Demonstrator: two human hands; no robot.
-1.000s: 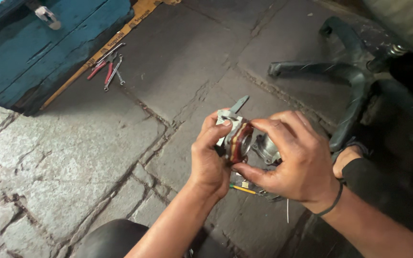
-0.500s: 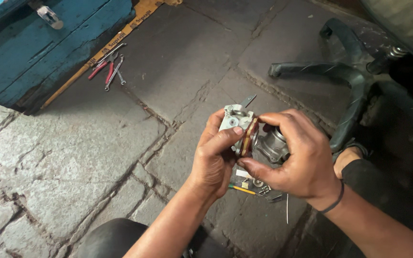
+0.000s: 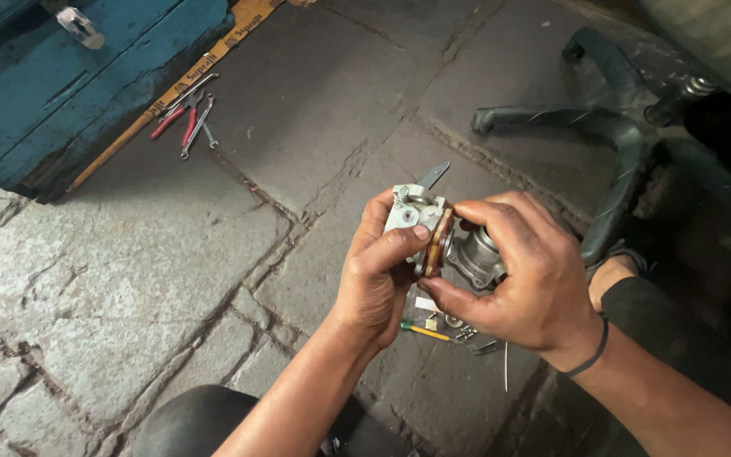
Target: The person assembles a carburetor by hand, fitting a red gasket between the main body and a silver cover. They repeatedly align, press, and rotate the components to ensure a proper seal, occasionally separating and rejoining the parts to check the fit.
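Both hands hold a small metal engine part, a carburettor-like block [image 3: 416,213], above the stone floor. My left hand [image 3: 378,275] grips its pale square body, thumb across the front. My right hand [image 3: 522,279] wraps around the grey round housing [image 3: 477,256] on the other side. Between the two halves sits a brownish disc-shaped spacer [image 3: 439,241], pinched by the fingertips. A thin metal lever [image 3: 434,175] sticks up from the block's top.
Small loose parts and a yellow-handled tool [image 3: 433,328] lie on the floor under my hands. Red-handled pliers and spanners [image 3: 186,123] lie by a blue wooden box [image 3: 86,76] at the upper left. A black chair base [image 3: 602,144] stands at the right.
The part has been turned and pulled apart slightly between my hands, so the pale block and the brown disc now face up. Both hands stay in the same spot.
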